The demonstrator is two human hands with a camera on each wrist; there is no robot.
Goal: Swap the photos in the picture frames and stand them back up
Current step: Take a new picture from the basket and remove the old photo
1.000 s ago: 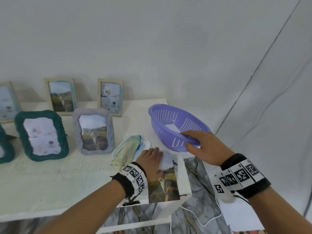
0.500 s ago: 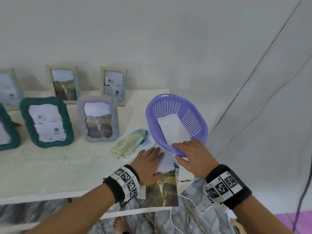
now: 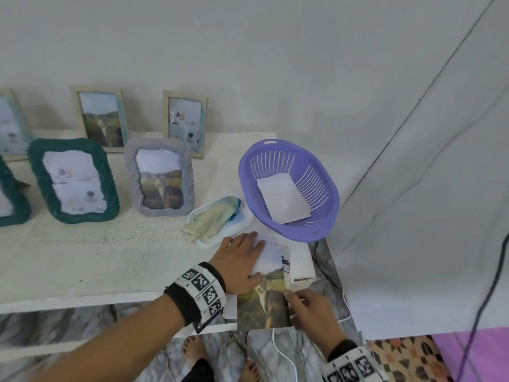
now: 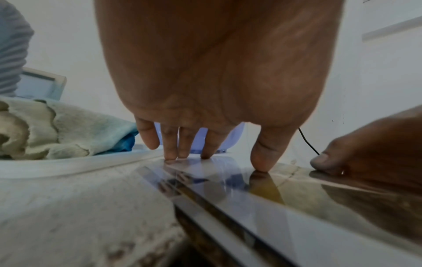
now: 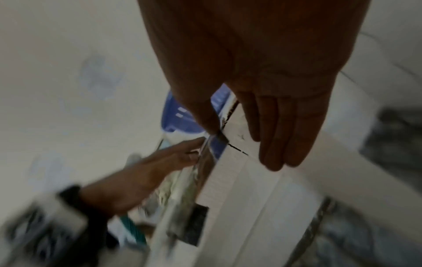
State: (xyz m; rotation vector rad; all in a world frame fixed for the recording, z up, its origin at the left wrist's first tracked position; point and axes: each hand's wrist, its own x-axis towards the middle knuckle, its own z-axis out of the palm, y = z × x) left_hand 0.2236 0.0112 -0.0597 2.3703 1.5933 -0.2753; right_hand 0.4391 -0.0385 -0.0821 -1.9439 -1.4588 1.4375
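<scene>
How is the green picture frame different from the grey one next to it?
The green frame is dark green with a rope-like border; the grey frame is pale grey with slanted ridges. The green frame holds a pale photo of cups and looks wider; the grey frame holds a cat standing in a grassy landscape. Both stand upright on the white table, side by side, with rounded corners.

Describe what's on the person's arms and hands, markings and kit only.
Both forearms are bare, no sleeves or gloves. The left hand has a black wristband beside a white band printed with square black fiducial markers. The right hand has the same: black band, white marker band. No rings visible.
</scene>
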